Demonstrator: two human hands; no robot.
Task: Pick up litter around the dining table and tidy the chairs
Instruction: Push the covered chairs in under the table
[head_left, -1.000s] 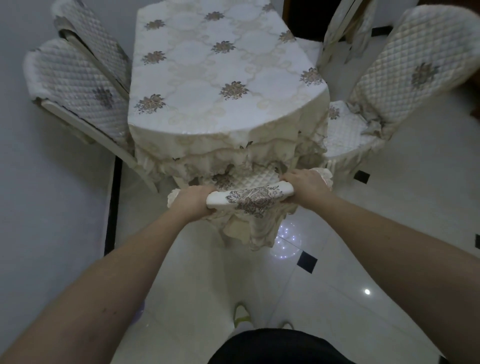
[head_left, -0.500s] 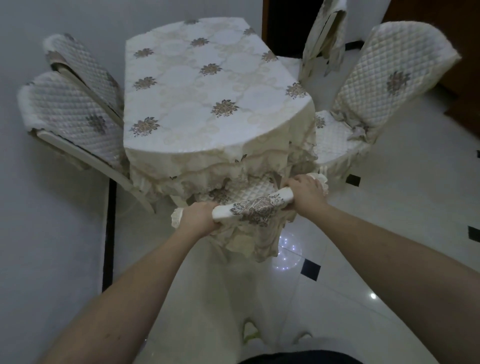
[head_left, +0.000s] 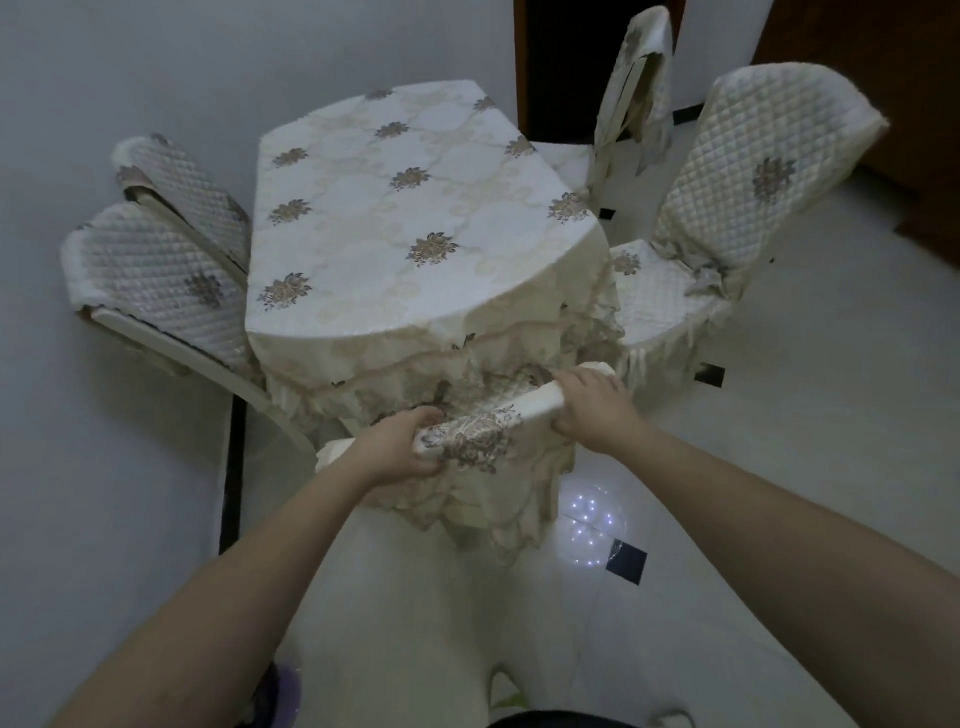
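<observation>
Where pale tiled floor (head_left: 779, 493) spreads widest, carrying small black inset squares and a cluster of light reflections just right of the near chair. Next in size, dining table (head_left: 415, 218): draped in a cream cloth with brown flower sprigs, frilled layers hanging off its near edge. Around the table, four quilted cream chairs: two chairs on the left (head_left: 156, 275), backs leaning close against the table's left side; right chair (head_left: 727, 228) standing apart from the table's right corner, angled, seat fringe hanging; far chair (head_left: 634, 88) beyond the table's far right corner, cover loose. At the table's near edge, near chair (head_left: 483, 441): seat pushed in under the hanging frills, top rail covered in cream cloth with a brown floral patch at the middle, scalloped skirt falling down its back.

Both arms bare, stretched forward toward the table's near edge. Left hand (head_left: 402, 449) on the rail's left end, fingers curled over the top, thumb underneath, gripping. Right hand (head_left: 595, 408) on the rail's right end, slightly nearer the table than the left, fingers wrapped round the rail, knuckles up.
</observation>
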